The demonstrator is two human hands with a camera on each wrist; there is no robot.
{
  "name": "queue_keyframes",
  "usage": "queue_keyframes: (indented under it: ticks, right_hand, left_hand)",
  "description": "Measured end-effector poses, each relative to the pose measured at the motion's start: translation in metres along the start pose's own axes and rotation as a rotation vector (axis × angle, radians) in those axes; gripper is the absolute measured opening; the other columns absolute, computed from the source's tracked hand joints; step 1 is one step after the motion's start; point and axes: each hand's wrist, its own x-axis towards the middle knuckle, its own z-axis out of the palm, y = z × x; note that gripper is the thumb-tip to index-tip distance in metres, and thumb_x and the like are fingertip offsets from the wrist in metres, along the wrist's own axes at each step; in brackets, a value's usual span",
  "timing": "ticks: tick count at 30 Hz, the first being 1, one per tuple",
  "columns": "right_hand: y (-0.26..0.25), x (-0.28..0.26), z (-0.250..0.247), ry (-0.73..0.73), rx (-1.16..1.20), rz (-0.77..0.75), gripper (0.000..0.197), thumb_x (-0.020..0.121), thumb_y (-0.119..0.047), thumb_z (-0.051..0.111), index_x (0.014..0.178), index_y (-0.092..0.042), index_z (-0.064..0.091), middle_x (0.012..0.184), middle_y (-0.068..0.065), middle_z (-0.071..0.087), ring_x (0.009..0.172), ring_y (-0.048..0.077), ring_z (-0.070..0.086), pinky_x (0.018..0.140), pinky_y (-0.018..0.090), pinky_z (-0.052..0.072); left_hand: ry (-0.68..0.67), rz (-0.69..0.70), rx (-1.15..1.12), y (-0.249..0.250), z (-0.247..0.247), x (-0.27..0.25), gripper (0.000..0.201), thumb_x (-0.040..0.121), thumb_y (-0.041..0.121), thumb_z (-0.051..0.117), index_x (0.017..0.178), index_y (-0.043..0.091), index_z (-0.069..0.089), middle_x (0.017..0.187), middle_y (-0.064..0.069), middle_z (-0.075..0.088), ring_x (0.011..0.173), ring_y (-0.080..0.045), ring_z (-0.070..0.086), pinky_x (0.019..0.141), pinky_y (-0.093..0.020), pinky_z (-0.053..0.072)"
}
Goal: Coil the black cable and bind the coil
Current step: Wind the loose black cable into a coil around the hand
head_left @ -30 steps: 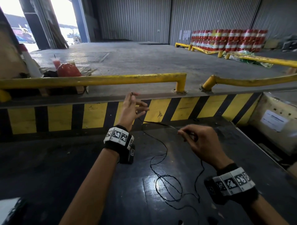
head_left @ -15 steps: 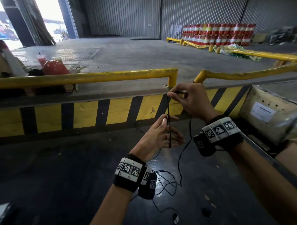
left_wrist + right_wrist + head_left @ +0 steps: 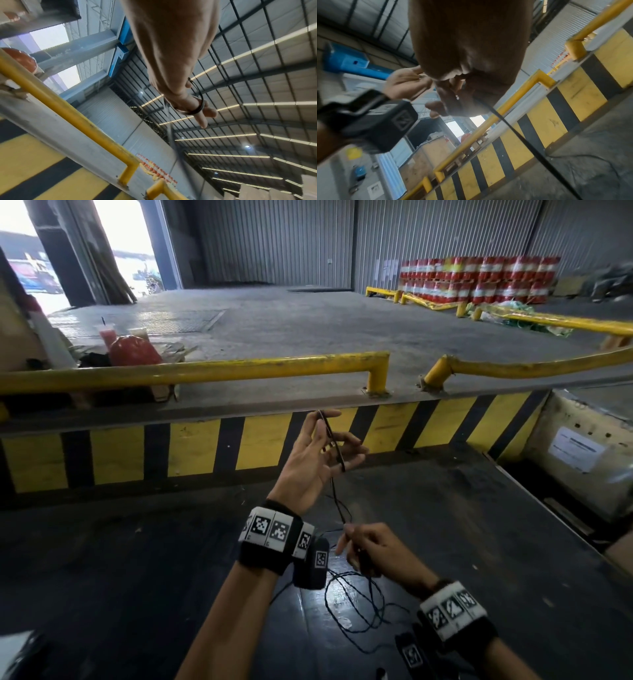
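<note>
My left hand (image 3: 325, 446) is raised in front of the striped wall, palm toward me and fingers spread. The thin black cable (image 3: 334, 440) is wound in loops from its thumb to its lower fingers. In the left wrist view the cable loops (image 3: 200, 104) hug the fingers. From the loops the cable drops to my right hand (image 3: 349, 534), which pinches it low, just above the platform. In the right wrist view the cable (image 3: 522, 139) runs taut from the curled fingers to the floor. The rest of the cable (image 3: 356, 604) lies in loose tangled loops between my wrists.
I stand on a dark metal platform (image 3: 137, 559) below a yellow-and-black striped wall (image 3: 257, 446) topped by a yellow rail (image 3: 205, 371). A pale boxy container (image 3: 582, 453) sits at the right. A red bag and cups (image 3: 133, 350) stand behind the rail.
My right hand has come down from the height of the rail to below my left hand, still pinching the cable. The left hand has risen, with a further turn of cable across its fingers.
</note>
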Motion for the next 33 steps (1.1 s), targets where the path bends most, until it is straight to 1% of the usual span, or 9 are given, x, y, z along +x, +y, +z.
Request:
queue_keyframes:
  ticks: [4, 8, 12, 14, 17, 20, 25, 29, 33]
  right_hand:
    - [-0.033, -0.014, -0.007, 0.0, -0.138, -0.178, 0.043, 0.101, -0.039, 0.048, 0.084, -0.006, 0.072, 0.051, -0.006, 0.052, 0.044, 0.008, 0.044, 0.046, 0.019, 0.035]
    - [-0.093, -0.011, -0.031, 0.08, -0.536, -0.352, 0.033, 0.095, -0.04, 0.055, 0.087, -0.013, 0.073, 0.063, -0.005, 0.063, 0.052, 0.004, 0.057, 0.052, 0.015, 0.046]
    - [-0.143, 0.005, -0.053, 0.14, -0.837, -0.444, 0.036, 0.091, -0.043, 0.052, 0.095, -0.015, 0.074, 0.076, 0.0, 0.072, 0.06, 0.011, 0.064, 0.056, 0.03, 0.056]
    - [-0.159, 0.019, -0.063, 0.146, -0.897, -0.49, 0.025, 0.093, -0.036, 0.061, 0.094, -0.015, 0.075, 0.073, -0.008, 0.068, 0.059, 0.002, 0.059, 0.055, 0.017, 0.046]
    - [-0.177, 0.036, -0.079, 0.13, -0.869, -0.504, 0.021, 0.091, -0.032, 0.069, 0.09, -0.011, 0.075, 0.072, -0.016, 0.063, 0.061, -0.006, 0.059, 0.057, 0.007, 0.044]
    - [-0.188, 0.048, -0.088, 0.072, -0.805, -0.47, 0.017, 0.088, -0.029, 0.074, 0.087, -0.012, 0.073, 0.073, -0.017, 0.064, 0.066, -0.006, 0.064, 0.059, 0.009, 0.047]
    - [-0.169, 0.067, -0.096, 0.07, -0.618, -0.436, 0.021, 0.093, -0.029, 0.068, 0.084, -0.011, 0.069, 0.074, -0.001, 0.065, 0.066, 0.01, 0.063, 0.063, 0.018, 0.05]
    - [-0.106, 0.066, -0.076, 0.141, -0.307, -0.333, 0.034, 0.104, -0.02, 0.049, 0.09, 0.007, 0.064, 0.075, 0.023, 0.059, 0.063, 0.015, 0.054, 0.059, 0.022, 0.045]
    - [-0.047, 0.039, -0.027, 0.146, -0.036, -0.131, 0.04, 0.104, -0.032, 0.047, 0.079, -0.01, 0.069, 0.054, -0.006, 0.052, 0.044, 0.006, 0.04, 0.043, 0.019, 0.03]
  left_hand:
    - [0.065, -0.015, 0.172, -0.003, -0.016, 0.006, 0.035, 0.109, 0.029, 0.027, 0.134, 0.011, 0.043, 0.107, -0.02, 0.063, 0.101, -0.038, 0.068, 0.095, -0.057, 0.053]
    - [0.062, -0.062, 0.301, -0.02, -0.017, 0.0, 0.033, 0.108, 0.029, 0.028, 0.13, 0.012, 0.045, 0.1, -0.016, 0.066, 0.092, -0.028, 0.072, 0.083, -0.046, 0.059]
    - [-0.05, -0.118, 0.254, -0.03, -0.003, -0.017, 0.028, 0.108, 0.026, 0.03, 0.123, 0.021, 0.053, 0.104, -0.013, 0.072, 0.091, -0.029, 0.072, 0.08, -0.043, 0.06]
    - [-0.107, -0.135, 0.187, -0.03, 0.005, -0.024, 0.031, 0.108, 0.025, 0.028, 0.132, 0.023, 0.049, 0.106, -0.019, 0.07, 0.095, -0.035, 0.07, 0.086, -0.047, 0.057]
    - [-0.13, -0.147, 0.075, -0.027, 0.009, -0.03, 0.035, 0.109, 0.026, 0.026, 0.137, 0.019, 0.045, 0.108, -0.025, 0.065, 0.098, -0.038, 0.069, 0.093, -0.054, 0.054]
    - [-0.148, -0.168, 0.008, -0.021, 0.012, -0.038, 0.036, 0.108, 0.03, 0.026, 0.134, 0.016, 0.047, 0.11, -0.028, 0.062, 0.103, -0.042, 0.065, 0.101, -0.062, 0.046]
    - [-0.248, -0.163, -0.06, -0.006, 0.017, -0.042, 0.033, 0.107, 0.032, 0.026, 0.129, 0.022, 0.049, 0.106, -0.025, 0.062, 0.096, -0.038, 0.068, 0.097, -0.055, 0.049]
    - [-0.266, -0.093, -0.157, 0.009, 0.019, -0.035, 0.035, 0.108, 0.028, 0.024, 0.134, 0.022, 0.046, 0.107, -0.025, 0.062, 0.095, -0.037, 0.068, 0.093, -0.05, 0.055]
    - [-0.183, 0.015, -0.123, 0.027, 0.009, -0.015, 0.038, 0.108, 0.028, 0.021, 0.137, 0.021, 0.044, 0.109, -0.022, 0.062, 0.101, -0.037, 0.067, 0.095, -0.052, 0.055]
